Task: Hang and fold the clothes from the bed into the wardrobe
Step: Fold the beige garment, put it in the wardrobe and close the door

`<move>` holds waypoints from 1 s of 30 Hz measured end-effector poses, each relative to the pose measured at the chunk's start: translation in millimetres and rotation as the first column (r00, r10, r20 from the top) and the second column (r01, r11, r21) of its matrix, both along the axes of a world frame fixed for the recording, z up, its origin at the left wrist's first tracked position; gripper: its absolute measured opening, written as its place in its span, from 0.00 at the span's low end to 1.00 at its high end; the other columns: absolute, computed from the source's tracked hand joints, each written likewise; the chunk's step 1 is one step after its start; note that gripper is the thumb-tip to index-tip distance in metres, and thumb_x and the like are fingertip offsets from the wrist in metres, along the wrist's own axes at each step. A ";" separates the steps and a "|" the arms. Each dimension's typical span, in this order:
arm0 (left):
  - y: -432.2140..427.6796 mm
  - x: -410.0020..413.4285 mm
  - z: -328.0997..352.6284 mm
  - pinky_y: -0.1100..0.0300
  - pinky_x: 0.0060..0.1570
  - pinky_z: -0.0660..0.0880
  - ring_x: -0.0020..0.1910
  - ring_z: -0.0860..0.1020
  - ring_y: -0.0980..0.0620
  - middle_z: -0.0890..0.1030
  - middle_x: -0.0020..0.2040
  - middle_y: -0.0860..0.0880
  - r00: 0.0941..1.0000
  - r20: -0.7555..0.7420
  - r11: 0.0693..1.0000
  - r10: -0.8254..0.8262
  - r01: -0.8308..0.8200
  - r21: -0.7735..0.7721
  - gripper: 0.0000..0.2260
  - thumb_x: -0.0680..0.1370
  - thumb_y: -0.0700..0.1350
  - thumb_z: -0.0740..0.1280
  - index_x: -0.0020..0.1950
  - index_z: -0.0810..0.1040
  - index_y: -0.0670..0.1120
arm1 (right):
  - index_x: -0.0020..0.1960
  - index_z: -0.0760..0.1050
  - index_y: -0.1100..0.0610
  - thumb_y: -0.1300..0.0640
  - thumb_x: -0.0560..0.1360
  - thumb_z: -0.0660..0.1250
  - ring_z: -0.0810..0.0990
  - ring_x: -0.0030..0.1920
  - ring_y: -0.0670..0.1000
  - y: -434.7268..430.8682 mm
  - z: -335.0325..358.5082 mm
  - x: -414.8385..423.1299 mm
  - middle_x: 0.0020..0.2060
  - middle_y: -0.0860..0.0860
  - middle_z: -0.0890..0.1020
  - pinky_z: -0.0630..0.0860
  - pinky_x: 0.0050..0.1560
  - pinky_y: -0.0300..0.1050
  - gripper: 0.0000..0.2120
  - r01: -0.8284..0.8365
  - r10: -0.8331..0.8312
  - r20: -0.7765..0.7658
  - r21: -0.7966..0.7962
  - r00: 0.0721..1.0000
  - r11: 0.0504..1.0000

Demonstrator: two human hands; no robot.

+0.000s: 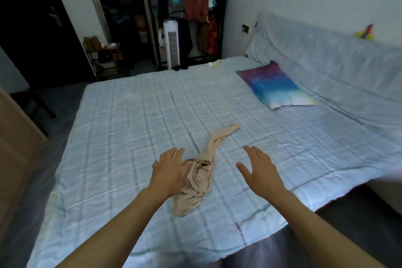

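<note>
A beige garment (199, 180) lies on the bed (130, 126), close to the bed's near edge and about halfway along it. Its wider end is bunched and wrinkled toward that edge, and a narrow strip trails off toward the middle of the bed.

Both bare forearms reach in over the near edge. The left hand (171, 172) is palm down beside the bunched end, on the side toward the foot of the bed. Its fingers (176, 153) are spread and nearly straight and grip nothing. The thumb lies against the cloth, though whether it presses into it cannot be told. The right hand (258, 169) is on the other side of the garment, toward the head of the bed and apart from the cloth. Its fingers (256, 153) are straight and together, the thumb held out, and it holds nothing.

A pillow (274, 85) in purple, blue and white rests at the head of the bed, just before the headboard (326, 50), which is draped in the same pale blue cloth as the bed. Beyond the far side of the bed stand a white tower fan (171, 43) and a dark clothes rack (195, 13) crowded with garments. Next to them, toward the foot of the bed, is the open wardrobe (121, 17), dim inside. A dark door (32, 28) is past the foot of the bed.
</note>
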State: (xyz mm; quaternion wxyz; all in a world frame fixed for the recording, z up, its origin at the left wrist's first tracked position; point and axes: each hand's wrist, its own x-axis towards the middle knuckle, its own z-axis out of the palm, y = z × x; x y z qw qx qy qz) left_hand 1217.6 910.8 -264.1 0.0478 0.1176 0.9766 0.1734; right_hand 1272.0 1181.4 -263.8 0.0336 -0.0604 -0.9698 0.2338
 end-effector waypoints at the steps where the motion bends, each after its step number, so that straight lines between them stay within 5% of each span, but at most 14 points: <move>1: 4.5 -10.6 -4.1 0.41 0.73 0.60 0.77 0.58 0.45 0.60 0.79 0.46 1.000 0.001 1.000 -0.013 0.013 0.011 0.27 0.83 0.60 0.51 0.79 0.59 0.49 | 0.79 0.56 0.50 0.39 0.80 0.57 0.57 0.77 0.55 3.0 -1.7 -7.3 0.78 0.54 0.60 0.61 0.73 0.57 0.31 0.011 -0.011 0.009 0.013 1.000 1.000; 8: -9.7 -102.3 -35.8 0.42 0.74 0.58 0.78 0.57 0.46 0.60 0.80 0.47 0.999 0.040 0.992 0.013 -0.018 0.123 0.27 0.83 0.60 0.52 0.79 0.59 0.49 | 0.79 0.55 0.50 0.40 0.81 0.57 0.55 0.78 0.54 -15.7 -17.8 -89.6 0.78 0.53 0.59 0.60 0.74 0.56 0.31 -0.003 -0.006 0.084 0.098 0.996 0.995; 17: -36.8 -156.1 -86.7 0.42 0.73 0.60 0.77 0.59 0.45 0.60 0.79 0.48 0.989 0.150 0.999 -0.004 -0.004 0.053 0.27 0.83 0.61 0.52 0.79 0.58 0.49 | 0.80 0.53 0.49 0.39 0.81 0.56 0.54 0.78 0.54 -45.8 -61.4 -151.9 0.79 0.53 0.57 0.60 0.74 0.55 0.31 -0.119 0.082 0.256 0.130 0.963 0.984; 30: -26.9 -199.6 -177.0 0.48 0.72 0.60 0.75 0.61 0.47 0.62 0.78 0.49 0.965 0.254 0.997 0.071 -0.073 -0.003 0.25 0.83 0.59 0.53 0.78 0.60 0.51 | 0.79 0.54 0.49 0.40 0.81 0.57 0.55 0.78 0.53 -29.9 -160.4 -226.8 0.78 0.52 0.59 0.59 0.74 0.53 0.31 -0.178 0.171 0.382 -0.018 0.908 0.984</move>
